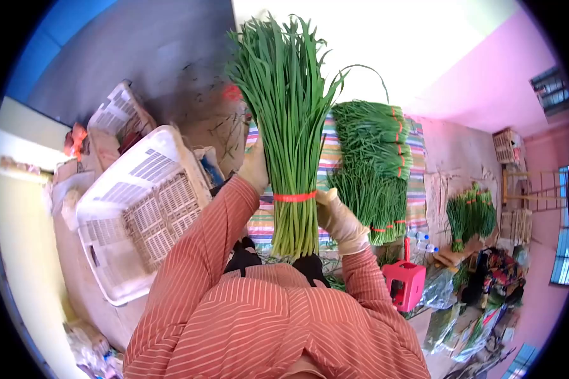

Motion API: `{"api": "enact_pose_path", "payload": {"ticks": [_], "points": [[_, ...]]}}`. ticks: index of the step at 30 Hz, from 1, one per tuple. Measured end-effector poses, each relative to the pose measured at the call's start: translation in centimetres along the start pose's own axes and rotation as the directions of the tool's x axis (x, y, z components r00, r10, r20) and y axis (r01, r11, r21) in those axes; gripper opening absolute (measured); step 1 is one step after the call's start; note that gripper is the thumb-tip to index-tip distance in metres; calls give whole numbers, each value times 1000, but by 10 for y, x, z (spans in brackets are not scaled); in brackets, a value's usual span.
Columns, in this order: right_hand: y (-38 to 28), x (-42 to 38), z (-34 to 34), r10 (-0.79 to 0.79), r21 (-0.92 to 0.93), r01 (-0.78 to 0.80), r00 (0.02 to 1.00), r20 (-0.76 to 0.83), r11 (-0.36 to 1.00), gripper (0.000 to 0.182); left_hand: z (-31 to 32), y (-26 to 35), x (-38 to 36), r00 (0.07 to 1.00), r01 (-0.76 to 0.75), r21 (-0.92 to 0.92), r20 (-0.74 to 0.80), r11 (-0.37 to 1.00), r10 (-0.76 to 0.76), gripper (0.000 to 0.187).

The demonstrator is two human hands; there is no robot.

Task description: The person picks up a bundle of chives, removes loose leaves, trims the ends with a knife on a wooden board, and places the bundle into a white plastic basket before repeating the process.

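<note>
A large bunch of garlic chives (291, 139) stands upright in front of me, leaves at the top and pale stems at the bottom. A red band (295, 198) circles its stems. My left hand (254, 167), in a light glove, is closed around the bunch's left side above the band, its fingers partly hidden behind the stems. On the right side, at band height, my gloved right hand (340, 220) grips the bunch, with some fingers out of sight behind it.
More banded chive bunches (373, 145) lie on a striped sheet (416, 164) to the right. A white plastic crate (101, 221) is at left. A pink stool (406, 284) stands near my right side, with bottles (427, 245) by it. Further right are more bunches (471, 215) and a person (494, 275).
</note>
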State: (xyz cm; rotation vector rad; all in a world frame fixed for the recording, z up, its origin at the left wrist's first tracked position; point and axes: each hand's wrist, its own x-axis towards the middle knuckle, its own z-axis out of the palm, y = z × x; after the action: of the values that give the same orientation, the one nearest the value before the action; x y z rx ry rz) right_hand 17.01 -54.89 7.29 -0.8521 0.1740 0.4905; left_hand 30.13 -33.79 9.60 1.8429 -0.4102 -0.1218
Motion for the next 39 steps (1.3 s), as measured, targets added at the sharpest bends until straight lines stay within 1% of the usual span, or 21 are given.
{"api": "enact_pose_path", "payload": {"ticks": [1,2,3,4,5,7,8,9,11,12,14,15,18,19,20,21,22,28,33,35,39], "points": [[-12,12,2,-10,-18,11,999,48,1000,73,-11,17,-2,993,-69,172,-81,983,84,52],[-45,8,34,-16,-117,31,992,127,993,79,-16,15,-3,992,-55,176,-103,983,74,52],[-59,11,50,-70,-173,81,995,69,982,74,-22,12,8,990,81,-463,-62,883,-123,53],[-81,19,64,-103,-383,140,988,116,913,72,-28,18,16,969,180,-900,92,397,-229,57],[-99,29,76,-124,-569,197,979,164,799,71,-31,24,15,973,154,-904,69,399,-220,57],[-114,56,101,-157,-580,198,980,121,790,69,-40,51,12,977,212,-920,191,330,-94,68],[-120,73,110,-203,-618,251,968,149,745,79,-39,55,8,983,171,-930,137,324,-123,63],[-128,80,132,-276,-584,333,943,187,740,77,-39,62,4,988,135,-933,103,334,-114,63],[-133,102,154,-343,-580,422,906,248,697,80,-35,72,-8,955,111,-819,-68,562,-288,58],[-133,108,166,-333,-581,430,903,272,691,80,-30,73,-18,940,64,-822,-141,566,-312,46],[-133,115,187,-445,-579,471,873,197,666,64,-28,74,-27,929,61,-810,-167,583,-330,48],[-134,118,192,-437,-578,477,872,220,662,64,-29,73,-31,920,80,-799,-171,596,-353,52],[-129,130,197,-346,-572,292,938,15,766,28,-33,58,-41,877,2,-838,-262,546,-404,47],[-127,132,195,-336,-576,294,941,35,763,28,-35,54,-45,855,-49,-862,-298,505,-424,47],[-124,134,194,-316,-470,292,948,29,833,24,-38,48,-48,848,-70,-859,-319,508,-424,47],[-123,133,195,-291,-357,280,956,24,891,20,-42,47,-52,858,-102,-898,-298,429,-420,46],[-124,131,197,-247,-312,255,967,66,915,21,-45,45,-57,868,-130,-929,-275,346,-414,45],[-118,138,213,-140,-304,191,974,180,934,23,-59,39,-76,840,-216,-921,-344,324,-420,48],[-112,134,233,-61,-403,174,959,276,899,27,-60,29,-88,774,-338,-833,-510,437,-374,49],[-109,123,244,-124,-486,330,905,408,810,35,-60,41,-97,739,-357,-798,-559,486,-375,49],[-110,117,253,-143,-594,406,887,439,694,48,-60,64,-111,656,-352,-790,-591,502,-469,46]]}}
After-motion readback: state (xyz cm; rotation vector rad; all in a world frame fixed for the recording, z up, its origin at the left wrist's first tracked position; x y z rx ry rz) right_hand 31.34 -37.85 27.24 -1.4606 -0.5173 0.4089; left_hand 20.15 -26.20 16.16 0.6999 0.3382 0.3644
